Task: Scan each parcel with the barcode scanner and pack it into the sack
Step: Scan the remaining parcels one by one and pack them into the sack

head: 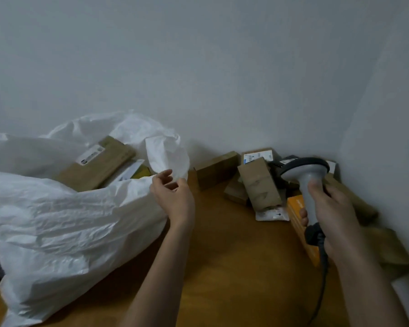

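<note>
1. White woven plastic, crinkled and slack: the sack (57,223), lying on its side on the wooden surface (222,267), mouth turned toward the wall and gaping wide.
2. Left hand (172,197) raised at the sack's rim, fingers loosely curled and apart, touching or nearly touching a flap of the white material; not clear whether really pinching it. Probably kept there to hold the mouth open for the next parcel.
3. Right hand (328,215) wrapped firmly around the grey handle of the barcode scanner (309,182), dark head pointing toward the pile by the wall, cable (321,279) hanging down from the base. Held ready so, likely, to aim at a label without putting the tool down.
4. Already inside the sack: a flat brown cardboard parcel (97,164) with a white label, and beside it something yellow, partly hidden.
5. Waiting against the wall corner, well apart from the sack: a heap of brown boxes (257,182), some tilted over others, one with a white and blue label on top, and an orange box (302,230) just under the right hand.
6. Judged from this: some parcels packed, several not yet scanned.
</note>
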Demonstrator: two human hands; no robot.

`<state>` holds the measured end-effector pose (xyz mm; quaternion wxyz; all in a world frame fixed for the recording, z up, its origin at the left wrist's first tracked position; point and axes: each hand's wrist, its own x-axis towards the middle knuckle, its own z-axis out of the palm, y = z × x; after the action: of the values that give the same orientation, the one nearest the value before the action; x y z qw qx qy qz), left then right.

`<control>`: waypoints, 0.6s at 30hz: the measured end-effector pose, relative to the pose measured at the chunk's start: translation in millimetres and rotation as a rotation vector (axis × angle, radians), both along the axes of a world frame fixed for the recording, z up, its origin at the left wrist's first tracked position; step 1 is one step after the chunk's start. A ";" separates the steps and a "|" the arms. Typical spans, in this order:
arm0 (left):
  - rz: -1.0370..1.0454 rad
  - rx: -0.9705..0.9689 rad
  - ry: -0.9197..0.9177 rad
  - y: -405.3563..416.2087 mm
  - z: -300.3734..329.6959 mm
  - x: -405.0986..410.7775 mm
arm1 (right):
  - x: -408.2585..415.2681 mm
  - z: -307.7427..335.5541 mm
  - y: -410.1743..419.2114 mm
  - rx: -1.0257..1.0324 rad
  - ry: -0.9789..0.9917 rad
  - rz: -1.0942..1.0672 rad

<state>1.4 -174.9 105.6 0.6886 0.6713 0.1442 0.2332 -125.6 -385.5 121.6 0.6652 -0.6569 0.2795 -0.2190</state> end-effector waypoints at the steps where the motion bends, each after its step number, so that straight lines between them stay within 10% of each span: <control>1: -0.024 0.016 0.014 -10.4 -5.3 1.2 | -1.0 -2.5 -8.7 -0.003 0.005 -0.023; 18: -1.204 0.792 0.444 -242.3 -175.8 -12.6 | 9.2 -74.2 -150.2 -0.062 0.190 -0.189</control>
<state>-11.2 -417.2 -70.2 0.3588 0.8629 -0.2068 -0.2897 -116.4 -535.7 47.4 0.5914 -0.6658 0.3950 -0.2258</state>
